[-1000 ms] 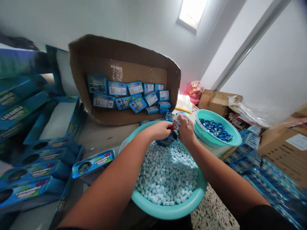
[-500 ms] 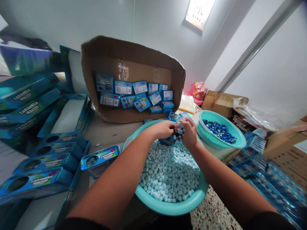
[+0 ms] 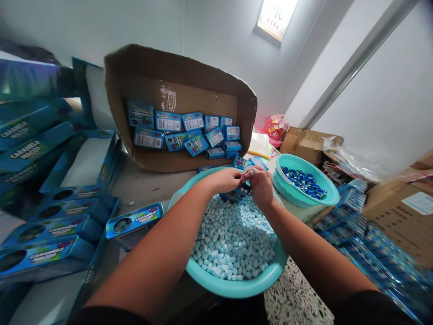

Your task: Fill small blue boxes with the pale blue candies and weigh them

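Note:
A large turquoise basin holds a heap of pale blue candies. Above its far side, my left hand grips a small dark blue candy box, partly hidden by the fingers. My right hand is cupped against the box's top, its fingers curled, with a pale candy or two showing at the fingertips. How many candies it still has inside is hidden. Left of the basin stands a blue display box with a round window, marked "Caramelo Macizo".
Behind the basin, a cardboard carton lies on its side with several small blue boxes in it. At right, a turquoise bowl contains shiny blue pieces. Display boxes are stacked at left; wrapped blue packs and a carton are at right.
The clump of candies in my right hand has mostly gone from sight, and that hand has tipped over toward the box. The view has shifted slightly to the right.

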`<state>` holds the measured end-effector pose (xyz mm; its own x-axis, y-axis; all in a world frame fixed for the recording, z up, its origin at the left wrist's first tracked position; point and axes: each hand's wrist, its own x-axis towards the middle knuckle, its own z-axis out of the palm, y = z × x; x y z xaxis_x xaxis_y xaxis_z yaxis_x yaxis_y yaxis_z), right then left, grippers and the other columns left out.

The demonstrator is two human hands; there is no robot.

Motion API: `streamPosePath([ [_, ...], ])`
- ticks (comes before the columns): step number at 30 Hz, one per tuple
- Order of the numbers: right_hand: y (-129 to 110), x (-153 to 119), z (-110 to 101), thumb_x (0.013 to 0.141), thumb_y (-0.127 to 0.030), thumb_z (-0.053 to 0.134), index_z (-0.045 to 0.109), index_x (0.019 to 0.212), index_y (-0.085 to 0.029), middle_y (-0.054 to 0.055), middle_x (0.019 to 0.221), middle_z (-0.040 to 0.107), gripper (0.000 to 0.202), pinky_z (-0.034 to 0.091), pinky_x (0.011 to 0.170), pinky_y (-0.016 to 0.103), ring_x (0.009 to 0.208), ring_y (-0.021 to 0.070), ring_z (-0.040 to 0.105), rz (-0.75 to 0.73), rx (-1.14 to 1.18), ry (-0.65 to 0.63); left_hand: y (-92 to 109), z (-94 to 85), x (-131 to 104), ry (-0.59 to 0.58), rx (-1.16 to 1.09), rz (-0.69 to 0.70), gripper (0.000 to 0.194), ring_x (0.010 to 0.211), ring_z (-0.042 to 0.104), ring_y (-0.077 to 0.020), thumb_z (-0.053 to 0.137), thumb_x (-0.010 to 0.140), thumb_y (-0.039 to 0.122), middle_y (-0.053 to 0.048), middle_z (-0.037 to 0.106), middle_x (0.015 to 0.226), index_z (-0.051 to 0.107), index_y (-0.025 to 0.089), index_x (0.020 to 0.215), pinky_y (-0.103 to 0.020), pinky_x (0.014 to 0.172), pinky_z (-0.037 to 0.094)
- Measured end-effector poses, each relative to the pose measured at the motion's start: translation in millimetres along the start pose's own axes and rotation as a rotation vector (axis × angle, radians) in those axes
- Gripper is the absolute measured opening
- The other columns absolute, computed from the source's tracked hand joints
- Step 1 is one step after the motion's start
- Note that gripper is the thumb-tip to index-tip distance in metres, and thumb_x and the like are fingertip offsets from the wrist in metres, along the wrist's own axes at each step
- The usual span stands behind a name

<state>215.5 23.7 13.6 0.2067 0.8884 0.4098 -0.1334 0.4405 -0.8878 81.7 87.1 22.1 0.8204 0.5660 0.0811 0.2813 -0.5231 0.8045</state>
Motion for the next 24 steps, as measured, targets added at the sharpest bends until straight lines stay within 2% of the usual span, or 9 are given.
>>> streamPosePath([
  [5, -8.6, -1.4, -1.9, 0.081, -0.029, 0.051, 0.067, 0.059, -0.018, 0.006, 0.075, 0.066, 0.03, 0.05, 0.074, 0.033, 0.077, 0.0196, 0.061, 0.003, -0.154, -0.09, -2.5, -0.1, 0.1, 0.013, -0.013, -0.011, 0.02, 0.079, 0.053, -0.0173, 0.046, 0.077, 0.024, -0.002, 0.064, 0.084, 0.064, 0.016, 0.083, -0.026, 0.07, 0.038],
  [9, -20.6, -6.1, -7.8, 0.087, -0.038, 0.053, 0.068, 0.061, -0.018, 0.006, 0.078, 0.068, 0.036, 0.049, 0.08, 0.033, 0.079, 0.0189, 0.061, -0.02, -0.409, -0.109, -4.5, -0.5, 0.5, 0.024, -0.003, -0.016, 0.026, 0.08, 0.055, -0.018, 0.046, 0.081, 0.031, -0.003, 0.065, 0.085, 0.066, 0.016, 0.088, -0.026, 0.07, 0.039],
  [12, -26.6, -17.1, -16.1, 0.084, -0.044, 0.063, 0.067, 0.069, -0.018, 0.003, 0.071, 0.064, 0.031, 0.045, 0.068, 0.029, 0.069, 0.0163, 0.056, -0.019, -0.661, -0.042, -4.2, -1.4, 0.4, 0.046, 0.018, -0.043, 0.032, 0.08, 0.056, -0.0189, 0.046, 0.083, 0.038, -0.004, 0.066, 0.085, 0.067, 0.015, 0.087, -0.027, 0.068, 0.04],
  [15, -27.5, -30.7, -24.8, 0.079, -0.044, 0.07, 0.066, 0.069, -0.017, 0.002, 0.066, 0.06, 0.03, 0.038, 0.056, 0.026, 0.062, 0.0143, 0.052, 0.071, -0.804, -0.06, -0.9, -3.2, -1.9, 0.04, 0.029, -0.066, 0.03, 0.082, 0.058, -0.0193, 0.05, 0.081, 0.037, -0.005, 0.068, 0.088, 0.069, 0.015, 0.089, -0.027, 0.068, 0.04],
  [19, -24.3, -38.2, -29.3, 0.075, -0.044, 0.075, 0.07, 0.069, -0.017, 0.002, 0.065, 0.06, 0.028, 0.035, 0.054, 0.026, 0.06, 0.0139, 0.05, 0.09, -0.829, -0.11, 4.4, -4.6, -5.1, -0.001, 0.026, -0.078, 0.027, 0.085, 0.061, -0.0195, 0.06, 0.075, 0.034, -0.004, 0.071, 0.091, 0.071, 0.017, 0.092, -0.026, 0.069, 0.042],
  [24, -18.2, -29.4, -28.1, 0.066, -0.043, 0.08, 0.073, 0.071, -0.018, 0.005, 0.067, 0.069, 0.027, 0.045, 0.059, 0.029, 0.062, 0.0175, 0.059, 0.138, -0.667, -0.05, 6.9, -2.8, -3.6, 0.016, 0.043, -0.087, 0.031, 0.089, 0.061, -0.0209, 0.054, 0.079, 0.039, -0.005, 0.07, 0.093, 0.071, 0.016, 0.091, -0.027, 0.072, 0.043],
])
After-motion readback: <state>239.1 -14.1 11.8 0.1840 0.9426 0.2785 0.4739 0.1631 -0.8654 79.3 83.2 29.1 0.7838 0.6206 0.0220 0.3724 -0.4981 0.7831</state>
